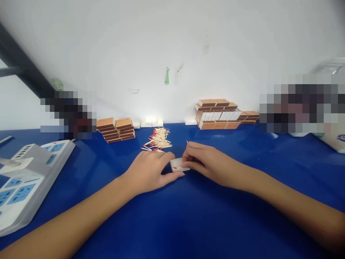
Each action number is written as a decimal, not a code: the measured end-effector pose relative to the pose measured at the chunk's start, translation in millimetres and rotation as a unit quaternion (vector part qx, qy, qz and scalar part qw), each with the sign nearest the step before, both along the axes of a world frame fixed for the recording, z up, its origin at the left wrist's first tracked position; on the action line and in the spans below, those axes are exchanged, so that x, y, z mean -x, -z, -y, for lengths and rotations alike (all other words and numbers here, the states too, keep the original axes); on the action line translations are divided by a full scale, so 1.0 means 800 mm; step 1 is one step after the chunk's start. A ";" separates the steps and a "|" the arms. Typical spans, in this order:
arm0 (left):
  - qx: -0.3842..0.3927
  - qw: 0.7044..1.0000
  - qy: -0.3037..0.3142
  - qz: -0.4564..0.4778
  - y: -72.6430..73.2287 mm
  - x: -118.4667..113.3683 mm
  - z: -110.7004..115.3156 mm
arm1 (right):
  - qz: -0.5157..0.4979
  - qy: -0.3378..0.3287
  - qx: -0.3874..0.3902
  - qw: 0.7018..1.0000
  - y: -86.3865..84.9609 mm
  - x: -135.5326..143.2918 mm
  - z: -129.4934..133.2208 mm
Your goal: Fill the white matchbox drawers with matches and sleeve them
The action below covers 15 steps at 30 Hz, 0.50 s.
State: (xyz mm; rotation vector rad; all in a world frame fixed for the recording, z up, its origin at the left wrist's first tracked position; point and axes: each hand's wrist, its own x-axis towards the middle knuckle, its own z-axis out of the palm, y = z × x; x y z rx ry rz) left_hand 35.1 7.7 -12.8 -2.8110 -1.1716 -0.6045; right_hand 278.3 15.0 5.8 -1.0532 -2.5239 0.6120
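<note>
My left hand (151, 171) is closed around the left end of a small white matchbox tray (176, 164), thumb along its near side. A few red match heads (175, 168) show inside, their sticks running toward the fingertips of my right hand (203, 162). That hand is pinched over the tray's right end, on the matches. One red-tipped match (187, 141) pokes out just beyond its knuckles; whether it is held or lying there I cannot tell. Behind my left hand lies a loose pile of matches (160, 137), most with red heads pointing left.
Matchboxes (117, 129) are stacked at the back left, and a bigger matchbox stack (219, 114) is at the back right. White trays (152, 122) line the wall. A large power strip (29, 183) occupies the left side of the blue table (194, 223). A bag (332, 138) sits far right.
</note>
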 end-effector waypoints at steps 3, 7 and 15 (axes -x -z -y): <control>-0.003 1.000 0.002 0.000 0.001 0.000 -0.001 | -0.013 -0.007 -0.009 1.000 0.001 0.005 0.005; -0.001 1.000 -0.001 -0.009 0.000 -0.001 -0.001 | -0.041 0.004 -0.043 0.998 0.002 0.003 0.001; -0.005 1.000 0.015 -0.011 -0.001 -0.001 0.004 | -0.003 0.212 -0.115 0.970 0.019 -0.015 -0.033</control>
